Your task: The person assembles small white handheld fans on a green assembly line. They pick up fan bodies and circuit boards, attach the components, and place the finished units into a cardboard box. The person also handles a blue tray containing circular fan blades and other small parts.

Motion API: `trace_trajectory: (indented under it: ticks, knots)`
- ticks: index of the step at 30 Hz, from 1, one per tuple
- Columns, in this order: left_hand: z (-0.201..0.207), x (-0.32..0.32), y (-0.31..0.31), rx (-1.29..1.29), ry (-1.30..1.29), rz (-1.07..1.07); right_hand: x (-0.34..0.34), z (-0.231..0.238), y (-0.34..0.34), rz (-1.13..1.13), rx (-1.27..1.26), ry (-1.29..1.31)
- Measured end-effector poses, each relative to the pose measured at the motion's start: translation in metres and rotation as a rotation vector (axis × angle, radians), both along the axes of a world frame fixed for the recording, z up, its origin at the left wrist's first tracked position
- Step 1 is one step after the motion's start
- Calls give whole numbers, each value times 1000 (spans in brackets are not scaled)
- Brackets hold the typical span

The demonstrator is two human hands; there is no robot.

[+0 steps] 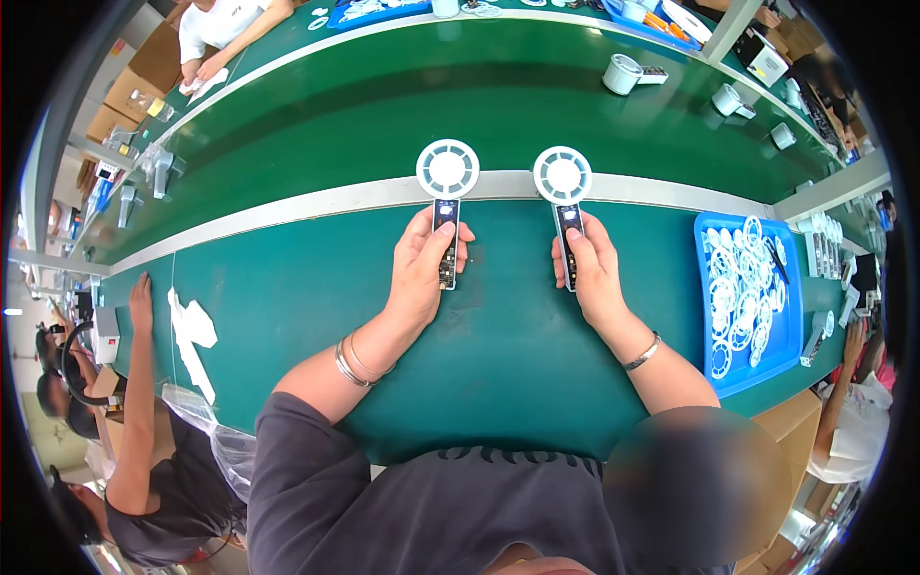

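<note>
And it's the left hand [419, 264], fingers clamped on the left round-headed device [447, 213], while the right hand [596, 273] has its fingers closed around the right round-headed device [568, 217]! Both at the worktop's [489, 374] far side, circuit boards [447, 272] bared. Over right, a blue tray [701, 307] of white rings [742, 331]. Dark lettering [537, 458] runs across the near grey shirt [498, 503], too distorted to read.

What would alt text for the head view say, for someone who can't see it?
The left hand holds one handheld fan and the right hand a second fan, circuit boards showing in both, over a green table. A blue tray of white rings sits to the right; other people are partly visible around the edges.
</note>
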State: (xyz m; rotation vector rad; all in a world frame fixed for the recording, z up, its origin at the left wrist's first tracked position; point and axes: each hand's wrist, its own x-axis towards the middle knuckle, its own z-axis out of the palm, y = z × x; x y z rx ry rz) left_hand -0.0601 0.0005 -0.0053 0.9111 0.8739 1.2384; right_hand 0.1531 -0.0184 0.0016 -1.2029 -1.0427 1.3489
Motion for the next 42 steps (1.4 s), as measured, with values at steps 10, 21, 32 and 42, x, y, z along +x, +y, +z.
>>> trace_trajectory:
  ticks: [10,21,32,42]
  knots:
    - [-1,0,0,-4,-15,8,1,-2,0,9,23,-5]
    - [0,0,-2,12,3,14,1,-2,-2,5,9,-15]
    - [2,0,-4,52,26,44,3,-3,-1,-39,110,-19]
    - [-3,-2,-3,56,-24,26,1,-6,-1,-57,128,-56]
